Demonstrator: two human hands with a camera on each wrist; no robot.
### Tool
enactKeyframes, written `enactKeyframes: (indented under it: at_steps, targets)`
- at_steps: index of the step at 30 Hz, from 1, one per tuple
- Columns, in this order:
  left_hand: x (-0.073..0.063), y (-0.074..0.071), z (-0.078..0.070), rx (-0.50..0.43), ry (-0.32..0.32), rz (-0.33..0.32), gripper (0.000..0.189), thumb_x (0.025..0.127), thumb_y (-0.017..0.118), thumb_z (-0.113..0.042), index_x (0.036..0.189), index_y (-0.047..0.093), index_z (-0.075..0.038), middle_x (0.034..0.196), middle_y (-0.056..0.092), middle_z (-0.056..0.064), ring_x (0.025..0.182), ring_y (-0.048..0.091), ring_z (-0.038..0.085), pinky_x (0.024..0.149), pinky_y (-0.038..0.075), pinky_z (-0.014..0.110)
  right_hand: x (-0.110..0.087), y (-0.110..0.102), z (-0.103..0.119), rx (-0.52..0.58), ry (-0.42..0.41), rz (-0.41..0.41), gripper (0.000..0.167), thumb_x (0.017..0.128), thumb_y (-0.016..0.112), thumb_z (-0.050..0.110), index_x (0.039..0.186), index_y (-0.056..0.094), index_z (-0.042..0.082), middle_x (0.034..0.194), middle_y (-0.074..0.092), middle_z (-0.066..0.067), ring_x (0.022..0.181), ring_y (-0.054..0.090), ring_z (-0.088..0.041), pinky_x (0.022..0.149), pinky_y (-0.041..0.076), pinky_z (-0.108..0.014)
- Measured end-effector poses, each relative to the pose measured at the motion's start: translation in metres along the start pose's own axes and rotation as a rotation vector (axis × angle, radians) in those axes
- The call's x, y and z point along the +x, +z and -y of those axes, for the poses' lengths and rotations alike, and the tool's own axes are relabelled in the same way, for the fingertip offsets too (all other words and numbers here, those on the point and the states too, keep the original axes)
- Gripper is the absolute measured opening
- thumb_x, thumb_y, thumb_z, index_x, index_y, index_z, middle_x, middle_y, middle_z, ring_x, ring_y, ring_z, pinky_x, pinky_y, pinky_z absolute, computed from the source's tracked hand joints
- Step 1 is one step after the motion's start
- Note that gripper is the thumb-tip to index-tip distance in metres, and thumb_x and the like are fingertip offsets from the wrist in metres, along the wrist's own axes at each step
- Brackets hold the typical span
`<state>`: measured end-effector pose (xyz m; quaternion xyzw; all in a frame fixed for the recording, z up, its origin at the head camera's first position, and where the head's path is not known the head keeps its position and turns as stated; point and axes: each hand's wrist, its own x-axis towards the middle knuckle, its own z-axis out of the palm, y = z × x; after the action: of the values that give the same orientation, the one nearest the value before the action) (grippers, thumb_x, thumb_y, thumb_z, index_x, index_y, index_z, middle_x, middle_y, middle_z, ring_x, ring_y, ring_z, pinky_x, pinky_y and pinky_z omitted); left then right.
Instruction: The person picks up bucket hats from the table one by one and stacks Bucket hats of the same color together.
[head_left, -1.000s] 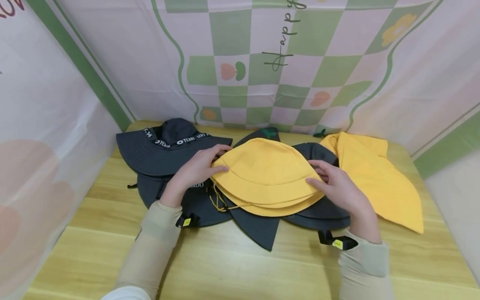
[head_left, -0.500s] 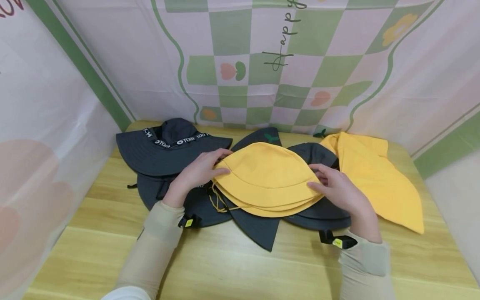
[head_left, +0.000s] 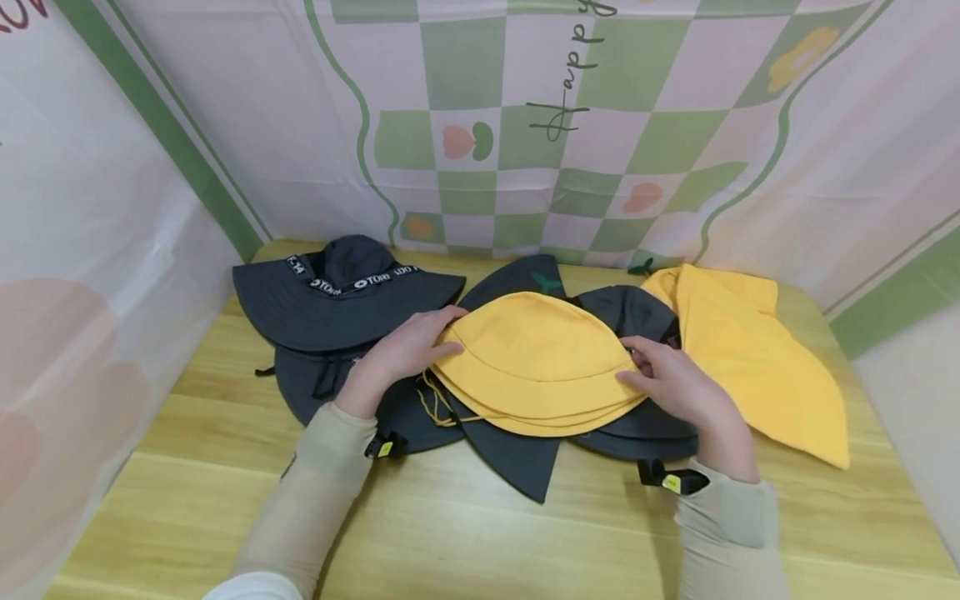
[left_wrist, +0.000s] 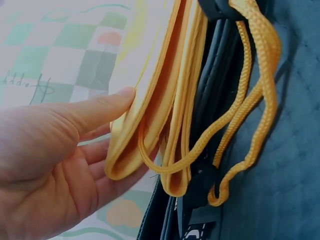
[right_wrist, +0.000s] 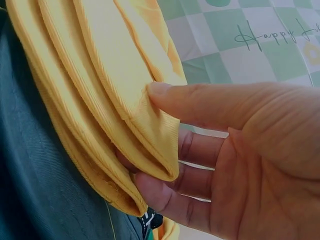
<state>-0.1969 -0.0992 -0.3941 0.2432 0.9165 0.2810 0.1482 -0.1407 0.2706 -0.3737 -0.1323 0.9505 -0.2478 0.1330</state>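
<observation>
In the head view a folded yellow bucket hat (head_left: 532, 342) lies over a second folded yellow hat (head_left: 536, 428). My left hand (head_left: 408, 350) pinches the upper hat's left end, thumb on top and fingers beneath, as the left wrist view also shows. At the opposite end my right hand (head_left: 671, 375) grips the fold between thumb and fingers; in the right wrist view several yellow layers hang by the fingertips. A yellow cord (left_wrist: 265, 85) loops out below the left hand. Under the yellow hats spreads a dark hat (head_left: 510, 467) with a green sprout on its far corner.
Left of the hands lies a dark hat (head_left: 345, 312) with white lettering, over another dark hat (head_left: 296, 387). A folded dark hat (head_left: 626, 308) sits behind the right hand. Another yellow hat (head_left: 765, 375) lies at the right. A patterned cloth (head_left: 517, 192) hangs behind the wooden table (head_left: 465, 533).
Both hands have brought the upper yellow hat slightly down towards me and a little to the right. More of the dark hat and its green sprout shows behind it.
</observation>
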Motion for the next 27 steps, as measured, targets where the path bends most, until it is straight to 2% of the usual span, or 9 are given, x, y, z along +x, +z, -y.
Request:
enactKeyframes:
  at_steps: [4,8,12,17,23,27]
  targets:
    - [0.000,0.002,-0.002,0.024,-0.028,0.016,0.056,0.102,0.059,-0.028,0.152,0.040,-0.011,0.152,0.047,0.016,0.142,0.045,0.032,0.117,0.037,0.046,0.001,0.002,0.001,-0.013,0.011,0.006,0.049,0.099,0.063,0.022,0.138,0.049,-0.006,0.093,0.061,-0.008,0.079,0.051,-0.017,0.073,0.042,-0.034]
    - [0.000,0.003,-0.002,0.041,-0.064,0.050,0.058,0.103,0.056,-0.031,0.155,0.035,-0.014,0.154,0.044,0.017,0.143,0.042,0.033,0.118,0.036,0.047,0.002,0.004,0.002,-0.021,0.023,0.006,0.044,0.099,0.062,0.021,0.135,0.052,-0.003,0.085,0.054,-0.004,0.074,0.046,-0.016,0.078,0.036,-0.040]
    - [0.000,0.004,-0.003,0.033,-0.078,0.069,0.059,0.104,0.053,-0.031,0.156,0.032,-0.014,0.158,0.040,0.015,0.146,0.039,0.033,0.119,0.034,0.047,0.003,0.005,0.001,-0.028,0.024,0.006,0.043,0.099,0.063,0.022,0.134,0.053,-0.002,0.080,0.049,-0.003,0.070,0.043,-0.016,0.074,0.034,-0.038]
    - [0.000,0.005,-0.003,0.040,-0.096,0.074,0.059,0.105,0.052,-0.033,0.156,0.032,-0.012,0.158,0.039,0.016,0.147,0.037,0.035,0.119,0.033,0.048,0.003,0.005,-0.002,-0.056,0.004,-0.031,0.047,0.097,0.066,0.021,0.134,0.055,-0.005,0.089,0.058,-0.008,0.079,0.049,-0.020,0.073,0.040,-0.035]
    - [0.000,0.005,-0.003,0.059,-0.113,0.076,0.060,0.105,0.052,-0.035,0.155,0.032,-0.010,0.157,0.039,0.018,0.147,0.036,0.035,0.120,0.032,0.048,0.001,0.001,-0.004,-0.067,0.000,-0.056,0.052,0.096,0.067,0.027,0.136,0.055,-0.005,0.111,0.065,-0.021,0.098,0.060,-0.031,0.084,0.049,-0.048]
    - [0.000,0.006,-0.002,0.069,-0.112,0.080,0.059,0.105,0.051,-0.035,0.155,0.032,-0.009,0.157,0.039,0.019,0.146,0.037,0.035,0.119,0.033,0.048,-0.002,-0.010,-0.009,-0.093,-0.010,-0.062,0.047,0.098,0.064,0.023,0.136,0.055,-0.004,0.107,0.068,-0.018,0.095,0.064,-0.029,0.081,0.051,-0.046]
